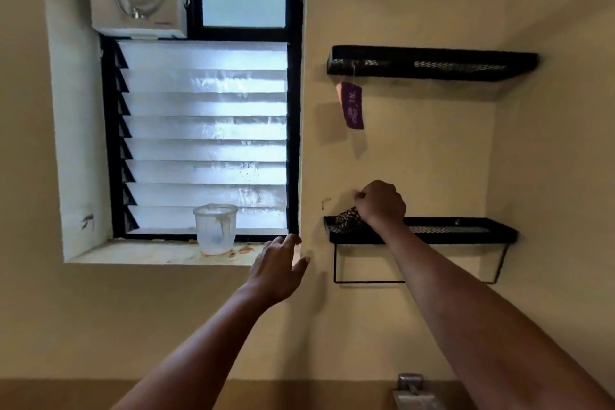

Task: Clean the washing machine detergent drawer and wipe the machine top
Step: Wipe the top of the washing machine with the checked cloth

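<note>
Person's right hand (381,203) raised, fingers curled tight round dark speckled bunched cloth (346,218). Cloth lies on left end of lower black mesh wall shelf (466,233), just under fist. Below and left of grip, left hand (278,271) hangs with fingers loosely spread, holding nothing. Cloth looks soft, light, limp: should lift easily, taken bunched mid-wad; trailing ends might snag mesh. Washing machine, drawer not in sight.

Room lies open between the upper shelf (432,58) and lower shelf (466,238), save a hanging purple tag (352,106) at left; a cloth (346,220) fills the lower shelf's left end.
</note>
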{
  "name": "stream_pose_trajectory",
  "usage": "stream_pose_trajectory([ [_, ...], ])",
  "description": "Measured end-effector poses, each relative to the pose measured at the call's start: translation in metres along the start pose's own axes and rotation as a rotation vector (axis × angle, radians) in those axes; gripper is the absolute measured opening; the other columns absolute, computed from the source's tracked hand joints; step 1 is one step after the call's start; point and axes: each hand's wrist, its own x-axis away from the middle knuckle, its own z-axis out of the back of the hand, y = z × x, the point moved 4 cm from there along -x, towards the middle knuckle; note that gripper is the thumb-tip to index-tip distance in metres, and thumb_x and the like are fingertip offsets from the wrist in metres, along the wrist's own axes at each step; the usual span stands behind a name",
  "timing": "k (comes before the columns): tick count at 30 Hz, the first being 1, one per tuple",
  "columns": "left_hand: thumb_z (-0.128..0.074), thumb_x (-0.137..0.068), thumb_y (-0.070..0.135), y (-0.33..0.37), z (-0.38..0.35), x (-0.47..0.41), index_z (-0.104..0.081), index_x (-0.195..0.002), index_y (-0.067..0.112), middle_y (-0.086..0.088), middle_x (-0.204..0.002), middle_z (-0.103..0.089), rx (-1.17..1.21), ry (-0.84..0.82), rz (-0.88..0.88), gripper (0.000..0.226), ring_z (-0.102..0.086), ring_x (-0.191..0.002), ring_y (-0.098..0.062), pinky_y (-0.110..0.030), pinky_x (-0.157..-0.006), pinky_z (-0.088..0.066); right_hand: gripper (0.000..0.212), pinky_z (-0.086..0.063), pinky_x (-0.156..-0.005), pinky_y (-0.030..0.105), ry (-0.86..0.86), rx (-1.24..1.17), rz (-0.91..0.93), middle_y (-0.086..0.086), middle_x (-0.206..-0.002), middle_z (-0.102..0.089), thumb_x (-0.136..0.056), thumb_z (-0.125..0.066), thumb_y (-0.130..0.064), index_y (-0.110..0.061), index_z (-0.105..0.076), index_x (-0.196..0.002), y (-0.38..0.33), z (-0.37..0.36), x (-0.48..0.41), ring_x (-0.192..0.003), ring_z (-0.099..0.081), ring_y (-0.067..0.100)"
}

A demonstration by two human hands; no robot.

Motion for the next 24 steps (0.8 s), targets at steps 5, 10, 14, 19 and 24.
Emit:
stream_pose_trajectory([
  [5,-0.048,-0.092,0.056,0.010,0.028,0.019,-0.054,-0.135,0.024,-0.002,-0.124,-0.066,0.074,0.041,-0.097,0.053,-0.062,-0.117,-0.021,-0.042,-0.095,-0.054,0.039,-0.033,-0.058,0.031,0.493,-0.541,0.192,-0.002,-0.063,-0.061,-0.103,-0.061,-0.032,-0.016,-0.062,-0.068,-0.015,0.073,0.026,-0.059,-0.056,0.017],
  [10,-0.062,-0.098,0.040,0.029,0.083,0.064,-0.059,-0.131,0.020,-0.001,-0.106,-0.070,0.236,0.145,-0.100,0.038,-0.068,-0.101,-0.017,-0.027,-0.074,-0.044,0.037,-0.051,-0.068,0.037,0.418,-0.675,0.300,0.007,-0.073,-0.073,-0.101,-0.064,-0.038,-0.007,-0.076,-0.083,-0.059,0.122,0.084,-0.073,-0.069,0.024],
  [14,-0.067,-0.097,0.042,0.042,0.117,0.120,-0.056,-0.136,0.019,-0.002,-0.110,-0.072,0.447,0.168,-0.050,0.047,-0.068,-0.106,-0.018,-0.031,-0.086,-0.052,0.032,-0.061,-0.082,0.045,0.127,-1.000,0.147,0.005,-0.090,-0.079,-0.098,-0.067,-0.043,-0.014,-0.081,-0.095,-0.078,0.134,0.157,-0.092,-0.075,0.024],
  [19,-0.068,-0.092,0.056,0.043,0.117,0.224,-0.049,-0.145,0.029,0.016,-0.125,-0.061,0.665,-0.025,0.055,0.063,-0.059,-0.111,-0.004,-0.025,-0.090,-0.047,0.035,-0.061,-0.081,0.033,-0.344,-1.053,-0.008,0.011,-0.105,-0.079,-0.101,-0.061,-0.036,-0.006,-0.077,-0.109,-0.085,0.118,0.293,-0.100,-0.075,0.024],
  [24,-0.069,-0.098,0.021,-0.002,0.090,0.342,-0.070,-0.125,0.006,-0.017,-0.118,-0.074,1.098,-0.273,0.307,0.031,-0.070,-0.103,-0.024,-0.034,-0.082,-0.061,0.033,-0.060,-0.086,0.035,-0.544,-1.089,-0.249,0.010,-0.105,-0.079,-0.102,-0.057,-0.034,-0.006,-0.074,-0.108,-0.059,0.067,0.428,-0.101,-0.073,0.024],
])
